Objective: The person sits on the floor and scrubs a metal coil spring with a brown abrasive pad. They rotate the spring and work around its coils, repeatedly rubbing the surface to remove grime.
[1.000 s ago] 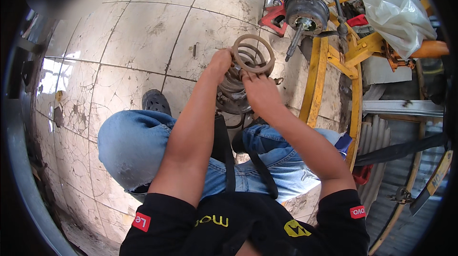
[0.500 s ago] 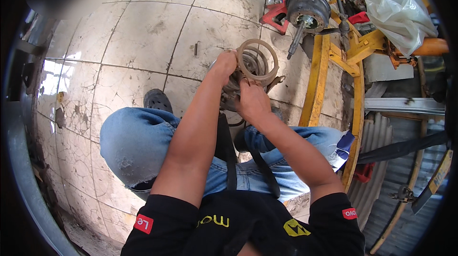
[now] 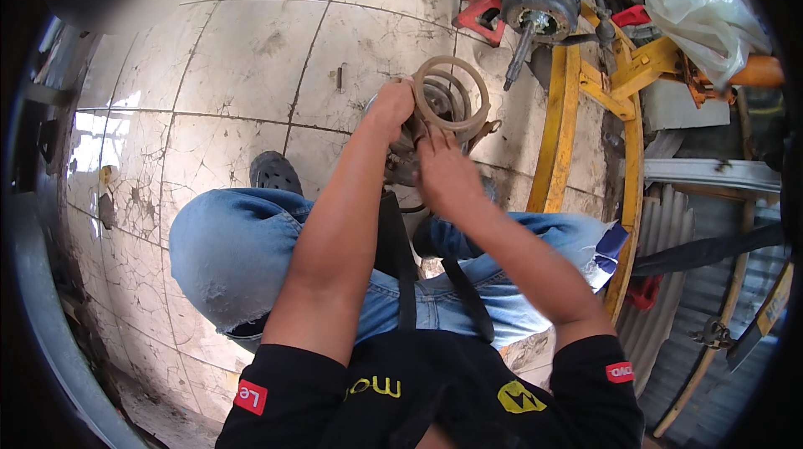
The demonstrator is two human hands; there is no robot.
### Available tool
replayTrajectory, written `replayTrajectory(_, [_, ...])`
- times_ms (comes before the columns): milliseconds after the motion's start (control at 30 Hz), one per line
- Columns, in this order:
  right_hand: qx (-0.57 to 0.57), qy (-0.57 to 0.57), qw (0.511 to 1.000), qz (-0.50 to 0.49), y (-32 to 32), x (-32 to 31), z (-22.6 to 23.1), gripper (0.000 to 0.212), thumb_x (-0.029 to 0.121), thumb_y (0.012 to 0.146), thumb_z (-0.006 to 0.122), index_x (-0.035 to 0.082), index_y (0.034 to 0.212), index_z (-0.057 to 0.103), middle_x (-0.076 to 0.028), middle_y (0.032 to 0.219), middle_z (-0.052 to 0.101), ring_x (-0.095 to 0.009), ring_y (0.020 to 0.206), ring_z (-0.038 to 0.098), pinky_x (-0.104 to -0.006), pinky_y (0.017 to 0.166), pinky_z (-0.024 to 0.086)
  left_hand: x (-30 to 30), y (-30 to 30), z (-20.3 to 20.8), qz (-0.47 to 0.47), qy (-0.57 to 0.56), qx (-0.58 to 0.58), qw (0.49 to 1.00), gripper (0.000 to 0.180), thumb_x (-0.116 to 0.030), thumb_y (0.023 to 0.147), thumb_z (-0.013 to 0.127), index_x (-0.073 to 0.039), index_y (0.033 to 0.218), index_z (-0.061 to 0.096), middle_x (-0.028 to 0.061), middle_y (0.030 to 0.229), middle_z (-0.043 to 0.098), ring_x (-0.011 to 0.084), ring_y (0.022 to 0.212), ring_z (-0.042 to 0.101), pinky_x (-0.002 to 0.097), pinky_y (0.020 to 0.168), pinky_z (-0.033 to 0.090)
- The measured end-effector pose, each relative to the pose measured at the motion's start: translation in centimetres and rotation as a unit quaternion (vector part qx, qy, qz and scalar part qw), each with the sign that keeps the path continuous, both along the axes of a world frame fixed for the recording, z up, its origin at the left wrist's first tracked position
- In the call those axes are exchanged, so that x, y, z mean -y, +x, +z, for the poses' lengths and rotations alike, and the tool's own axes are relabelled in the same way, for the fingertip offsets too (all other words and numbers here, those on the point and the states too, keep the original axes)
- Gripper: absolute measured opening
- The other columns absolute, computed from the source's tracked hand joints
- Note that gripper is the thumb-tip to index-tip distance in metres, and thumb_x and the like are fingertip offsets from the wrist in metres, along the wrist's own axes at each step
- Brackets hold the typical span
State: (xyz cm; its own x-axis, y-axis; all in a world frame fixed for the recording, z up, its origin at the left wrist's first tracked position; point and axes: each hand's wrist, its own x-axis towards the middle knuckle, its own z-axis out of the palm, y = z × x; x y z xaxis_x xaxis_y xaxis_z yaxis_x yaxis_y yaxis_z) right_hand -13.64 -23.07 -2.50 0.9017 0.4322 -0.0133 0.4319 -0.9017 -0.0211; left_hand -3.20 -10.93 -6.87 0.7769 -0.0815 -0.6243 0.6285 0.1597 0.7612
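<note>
Sitting in worn blue jeans (image 3: 230, 248) above a cracked tile floor (image 3: 242, 48), reaching forward with both bare hands. Working at a tan coil (image 3: 484, 106) topped by a ring, at one o'clock from the centre of the view. Curling the left hand (image 3: 393, 108) against its nine o'clock edge, touching but hiding the fingertips, so leaving no way to tell how far closed. Setting the right hand (image 3: 449, 169) at six o'clock, touching the near rim with slightly bent fingers, again leaving unclear whether gripping or only pressing. Compared with half a second ago, stretching the right fingers farther toward twelve o'clock while keeping the left hand at the same edge. Compared with a second ago, showing more of a brownish bar (image 3: 483, 133) between four and five o'clock of the coil. Farther out at one o'clock, showing a black drum (image 3: 539, 2) with a jutting shaft (image 3: 520, 56); at two o'clock, a yellow frame (image 3: 554, 135).
</note>
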Motion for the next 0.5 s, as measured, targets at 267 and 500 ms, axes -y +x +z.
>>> replayTrajectory(267, [0.026,-0.166,0.984,0.059,0.7,6.2,2.2,0.057,0.01,0.085,0.054,0.003,0.141,0.044,-0.015,0.149,0.038,-0.031,0.139,0.037,-0.0462,0.099,0.046,0.6,0.6,-0.8,0.0,-0.037,0.011,0.999,0.045,-0.033,0.102,0.039,0.001,0.128,0.053,0.0187,0.124,0.059,0.03,0.111,0.054,0.0422,0.096,0.042])
replayTrajectory(500, [-0.067,-0.11,0.991,0.028,0.6,3.5,2.5,0.054,0.014,0.089,0.052,0.004,0.141,0.044,-0.012,0.156,0.032,-0.03,0.141,0.034,-0.0491,0.102,0.042,-0.3,0.8,-1.6,0.021,-0.005,0.021,1.0,0.039,-0.031,0.101,0.043,-0.001,0.121,0.056,0.0153,0.114,0.06,0.0257,0.104,0.054,0.0429,0.091,0.042])
